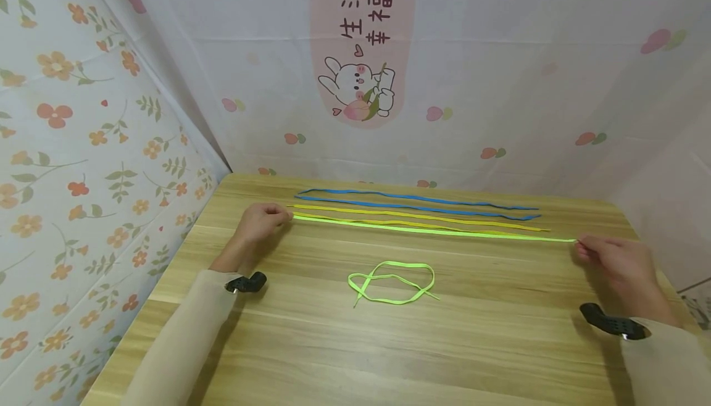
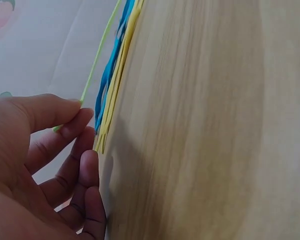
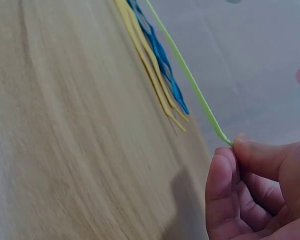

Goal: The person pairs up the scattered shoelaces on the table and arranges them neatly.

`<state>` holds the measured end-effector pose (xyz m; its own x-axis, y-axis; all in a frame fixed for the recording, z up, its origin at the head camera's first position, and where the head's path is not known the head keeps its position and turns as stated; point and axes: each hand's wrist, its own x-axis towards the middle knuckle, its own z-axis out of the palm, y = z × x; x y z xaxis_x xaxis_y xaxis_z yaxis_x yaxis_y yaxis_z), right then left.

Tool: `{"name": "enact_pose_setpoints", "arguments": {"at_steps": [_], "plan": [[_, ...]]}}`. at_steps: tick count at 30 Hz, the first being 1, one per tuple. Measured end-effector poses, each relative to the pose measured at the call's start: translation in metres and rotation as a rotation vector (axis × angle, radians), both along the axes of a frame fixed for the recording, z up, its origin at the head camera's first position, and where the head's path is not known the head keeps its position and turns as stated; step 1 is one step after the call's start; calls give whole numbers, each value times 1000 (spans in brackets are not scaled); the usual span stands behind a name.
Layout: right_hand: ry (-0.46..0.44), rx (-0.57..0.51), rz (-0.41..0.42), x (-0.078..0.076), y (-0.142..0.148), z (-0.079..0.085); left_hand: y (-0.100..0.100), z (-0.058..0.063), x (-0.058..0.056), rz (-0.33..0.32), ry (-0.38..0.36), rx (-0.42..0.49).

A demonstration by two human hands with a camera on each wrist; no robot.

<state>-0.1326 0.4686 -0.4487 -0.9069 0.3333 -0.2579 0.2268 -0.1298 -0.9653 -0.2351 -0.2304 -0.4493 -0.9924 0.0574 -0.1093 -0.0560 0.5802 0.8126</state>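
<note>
A neon green shoelace [image 1: 528, 238] is stretched in a straight line between both hands. My left hand [image 1: 261, 224] pinches one end of it between thumb and index finger. At the other end, the thumb and fingertips of my right hand [image 1: 622, 261] grip the tip, and the lace [image 3: 190, 80] runs taut away from them in the right wrist view. Both wrist views show the held lace raised above the tabletop. Just behind it lie yellow shoelaces [image 1: 411, 214] in two long strands, then blue shoelaces [image 1: 416, 197], roughly parallel. A second neon green shoelace [image 1: 408, 265] lies loosely looped nearer the person.
The wood-grain table [image 1: 355, 356] ends at the back against a white printed curtain [image 1: 472, 73]. Another flowered curtain [image 1: 66, 165] hangs along the left side. Black wrist camera mounts [image 1: 616, 324] stick out from both sleeves, above the table.
</note>
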Motion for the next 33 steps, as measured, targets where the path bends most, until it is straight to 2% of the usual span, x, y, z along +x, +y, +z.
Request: {"name": "enact_pose_setpoints", "arguments": {"at_steps": [8,16,29,33], "plan": [[1,42,24,-10,-8,-5,-2,1,-7,-53,22,-122],[-36,53,2,-13,-14,-5,-3,-1,-12,-77,41,-153],[-82,142,22,-14,-13,-10,-2,1,-14,-65,22,-218],[-121,261,51,-15,-13,-10,-1,2,-13,-55,17,-219]]}}
